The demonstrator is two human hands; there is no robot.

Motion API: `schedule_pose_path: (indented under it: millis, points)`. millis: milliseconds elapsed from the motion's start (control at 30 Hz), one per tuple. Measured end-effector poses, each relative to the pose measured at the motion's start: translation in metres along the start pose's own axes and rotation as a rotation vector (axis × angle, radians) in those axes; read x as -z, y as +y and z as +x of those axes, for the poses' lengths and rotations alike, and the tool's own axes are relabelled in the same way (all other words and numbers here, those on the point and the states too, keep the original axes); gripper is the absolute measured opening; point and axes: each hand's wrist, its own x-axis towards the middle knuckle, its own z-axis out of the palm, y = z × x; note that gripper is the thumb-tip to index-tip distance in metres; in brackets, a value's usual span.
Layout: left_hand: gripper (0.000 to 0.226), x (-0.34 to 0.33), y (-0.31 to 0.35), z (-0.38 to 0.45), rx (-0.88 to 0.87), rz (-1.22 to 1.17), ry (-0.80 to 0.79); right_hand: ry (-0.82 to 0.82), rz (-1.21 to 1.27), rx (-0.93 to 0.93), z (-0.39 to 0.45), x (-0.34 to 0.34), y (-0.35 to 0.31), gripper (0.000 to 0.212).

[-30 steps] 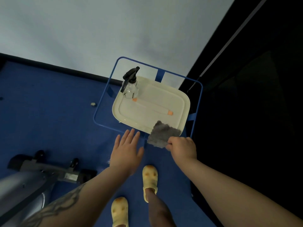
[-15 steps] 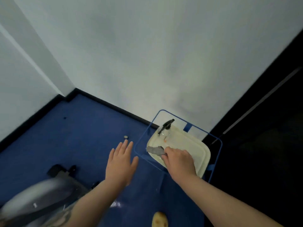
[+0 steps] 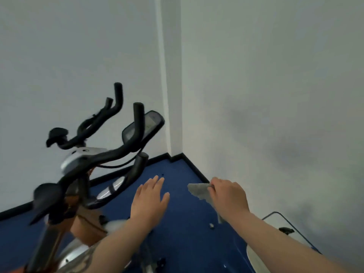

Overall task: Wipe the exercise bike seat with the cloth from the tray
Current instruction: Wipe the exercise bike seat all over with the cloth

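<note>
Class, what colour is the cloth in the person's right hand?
Grey; the cloth shows best in the head view.

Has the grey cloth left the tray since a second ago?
Yes. The cloth, pinched in the right hand, was at the tray's near edge; now it hangs over the blue floor, left of the tray, toward the bike.

handlebars [image 3: 110, 133]: black, left of centre | console screen [image 3: 143, 126]: dark, tilted, just right of them | floor [image 3: 181, 229]: blue, lower frame | walls [image 3: 256, 75]: white, corner upper centre | spray bottle [image 3: 286, 230]: lower right
</note>
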Motion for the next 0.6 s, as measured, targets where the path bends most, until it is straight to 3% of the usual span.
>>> schedule_pose_path:
  millis: [133, 367, 500, 600]
  points:
    - [0.061, 0.032, -0.061, -0.040, 0.121, -0.022, 0.016, 0.022, 0.038, 0.110, 0.007, 0.007, -0.071, 0.024]
    - [0.058, 0.066, -0.154, -0.133, 0.201, -0.046, 0.104, -0.004, 0.128, 0.243, -0.037, -0.001, -0.202, 0.021]
    - [0.052, 0.098, -0.209, -0.186, 0.183, 0.066, 0.163, -0.021, 0.138, 0.285, -0.067, -0.004, -0.268, 0.020]
    - [0.053, 0.127, -0.253, -0.229, 0.267, 0.029, 0.217, -0.045, 0.149, 0.348, -0.091, -0.004, -0.325, 0.021]
